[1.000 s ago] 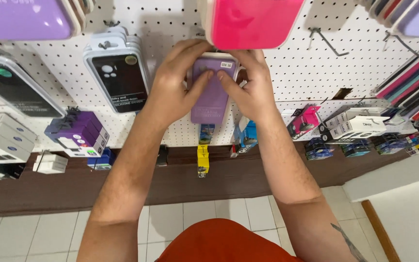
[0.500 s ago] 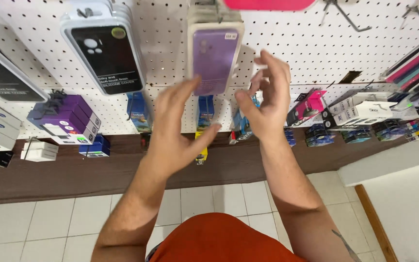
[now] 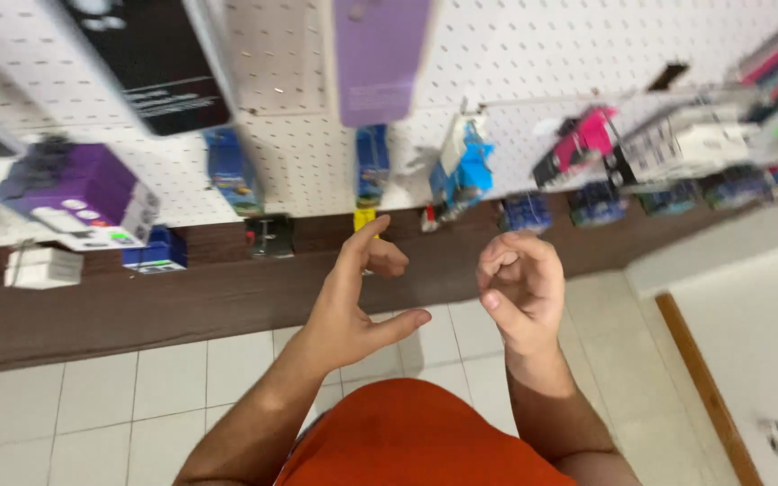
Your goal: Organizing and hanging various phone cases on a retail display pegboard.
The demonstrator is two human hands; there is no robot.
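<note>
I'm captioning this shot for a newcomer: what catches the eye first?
Two bare hands, the left hand and right hand, hover empty at the centre. Above them a purple phone case pack hangs on the white pegboard, with a black pack to its left.

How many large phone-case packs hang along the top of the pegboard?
2 in view: a black pack at upper left and a purple pack at top centre, above both empty hands. More may hang beyond the frame's top edge.
</note>
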